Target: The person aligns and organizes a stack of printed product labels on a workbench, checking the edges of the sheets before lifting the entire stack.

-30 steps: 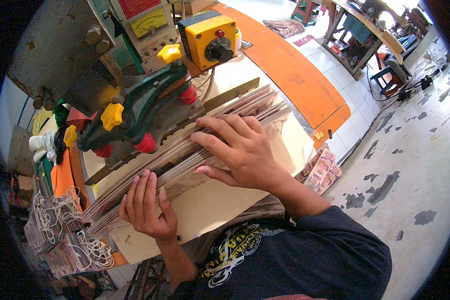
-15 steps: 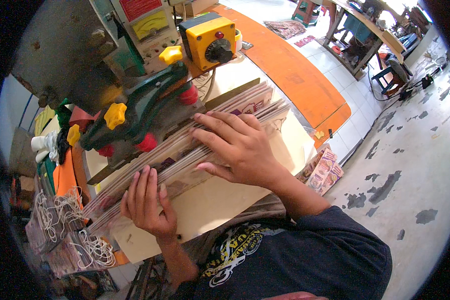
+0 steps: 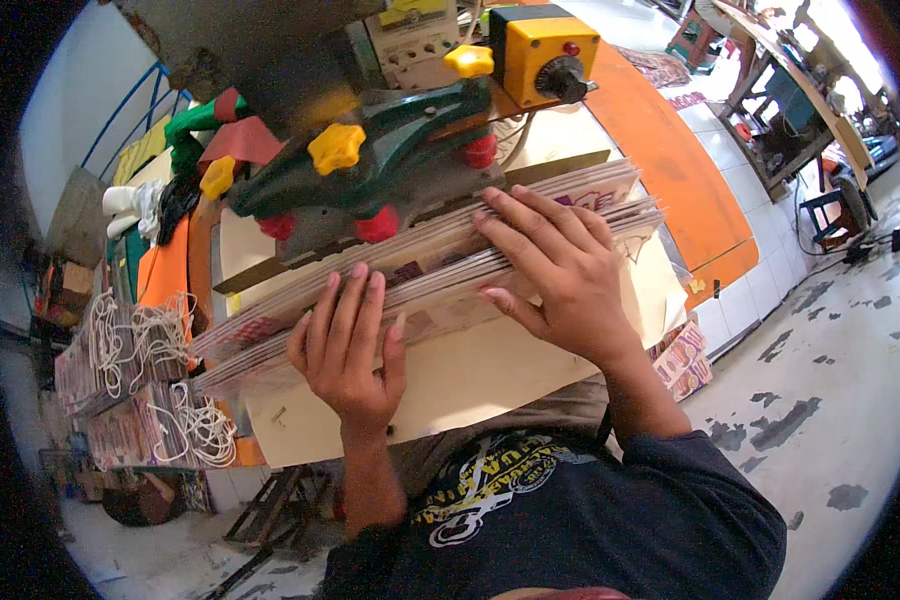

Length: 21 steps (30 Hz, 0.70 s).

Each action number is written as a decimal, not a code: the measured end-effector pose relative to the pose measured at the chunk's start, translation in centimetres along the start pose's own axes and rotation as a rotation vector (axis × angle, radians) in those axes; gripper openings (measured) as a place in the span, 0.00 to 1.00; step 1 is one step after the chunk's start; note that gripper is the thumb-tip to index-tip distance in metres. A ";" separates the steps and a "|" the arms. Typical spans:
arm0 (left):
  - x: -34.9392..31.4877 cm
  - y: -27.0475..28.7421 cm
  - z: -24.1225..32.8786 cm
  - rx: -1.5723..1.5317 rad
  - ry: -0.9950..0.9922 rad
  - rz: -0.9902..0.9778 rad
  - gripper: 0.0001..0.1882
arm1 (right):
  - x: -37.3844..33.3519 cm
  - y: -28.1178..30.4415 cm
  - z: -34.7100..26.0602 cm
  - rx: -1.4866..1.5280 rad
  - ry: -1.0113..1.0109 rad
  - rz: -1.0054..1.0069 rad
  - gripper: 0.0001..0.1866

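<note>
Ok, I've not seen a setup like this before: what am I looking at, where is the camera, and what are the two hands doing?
The picture comes from a wide fisheye camera worn on a person's head, looking down, so straight edges bend near the rim. The forearms coming in from below are the person's own. Both hands lie flat on a thick stack of printed paper sheets, which rests on a pale worktable. The left hand presses on the near edge of the stack; the right hand lies spread over its top. Neither closes around anything. Just behind the stack stands a green machine with red and yellow knobs, and a yellow switch box. At the far left lie bundles with white cord loops.
</note>
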<state>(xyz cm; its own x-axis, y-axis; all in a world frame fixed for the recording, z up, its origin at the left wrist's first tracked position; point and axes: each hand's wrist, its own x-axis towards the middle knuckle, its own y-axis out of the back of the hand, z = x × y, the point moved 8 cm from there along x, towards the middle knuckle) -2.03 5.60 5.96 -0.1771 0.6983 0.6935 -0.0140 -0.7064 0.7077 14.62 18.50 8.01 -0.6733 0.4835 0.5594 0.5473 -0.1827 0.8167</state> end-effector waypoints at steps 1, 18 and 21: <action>0.0 0.1 0.0 -0.007 0.002 0.000 0.20 | 0.0 0.0 -0.1 -0.003 -0.001 -0.004 0.33; -0.2 -0.2 0.1 0.009 -0.005 0.043 0.18 | -0.1 -0.2 0.0 0.012 0.009 0.054 0.30; -0.4 -0.2 0.1 0.024 0.004 0.044 0.17 | -0.3 -0.2 -0.1 0.024 0.009 0.068 0.30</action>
<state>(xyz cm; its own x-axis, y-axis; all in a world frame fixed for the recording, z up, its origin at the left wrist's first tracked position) -1.91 5.46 5.60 -0.1807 0.6663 0.7235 0.0178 -0.7332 0.6797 14.69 18.32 7.73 -0.6383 0.4630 0.6150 0.6036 -0.1947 0.7731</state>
